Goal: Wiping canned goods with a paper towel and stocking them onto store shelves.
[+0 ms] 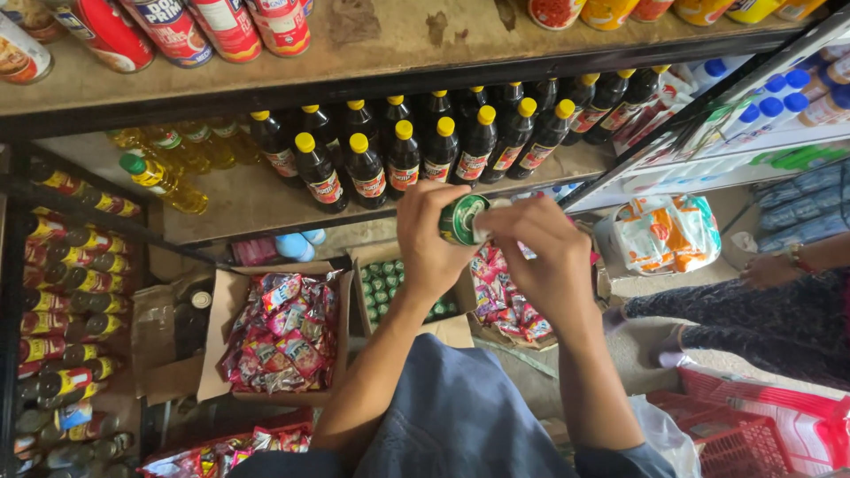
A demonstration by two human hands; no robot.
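My left hand (431,241) grips a small green can (462,219), seen end-on, in front of a shelf. My right hand (542,250) is closed on the same can from the right, fingers at its rim. Just beyond the can stands a row of dark bottles with yellow caps (403,159) on the middle shelf (257,208). Below my hands sits an open cardboard box (367,265) holding several green cans seen from above.
Red tins (168,31) line the top shelf. Yellow oil bottles (164,181) stand at left, and bottles lie stacked in a rack (66,327). A box of red snack packets (283,332) is on the floor. Another person's arm (779,265) and a red basket (735,434) are at right.
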